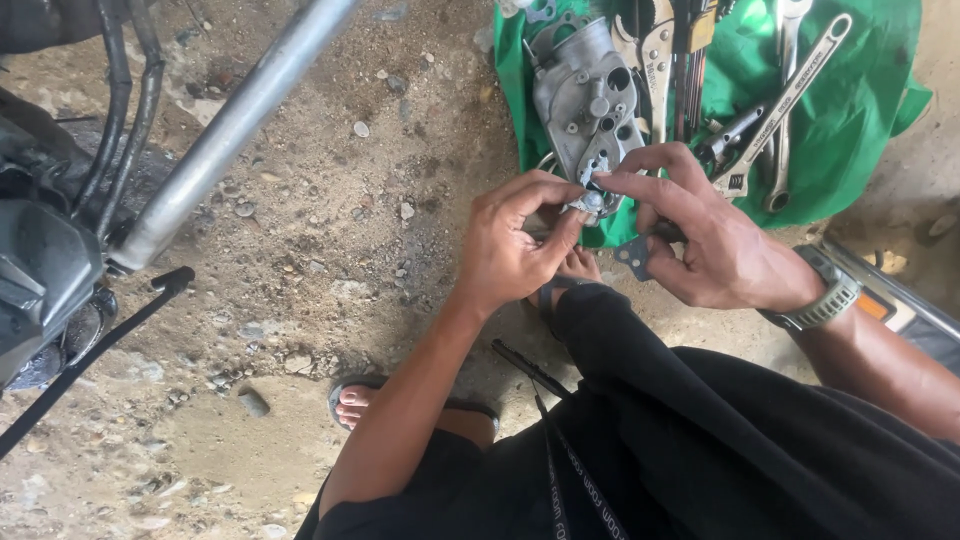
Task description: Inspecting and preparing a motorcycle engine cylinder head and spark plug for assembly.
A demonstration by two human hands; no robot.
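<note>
My left hand (515, 245) and my right hand (700, 240) meet over a small silver metal part (592, 200), pinched between the fingertips of both. The lower fingers of my right hand also hold a small flat dark gasket-like piece (634, 256). A grey watch (828, 290) sits on my right wrist. Just beyond my fingers a grey cast metal engine cover (585, 95) lies on a green cloth (850, 120).
Wrenches (790, 90), pliers (658, 60) and other tools lie on the green cloth. A motorcycle's silver tube (230, 125), black hoses (125, 110) and black body (40, 280) stand at left. The ground is dirt with pebbles. My sandalled foot (358, 402) shows below.
</note>
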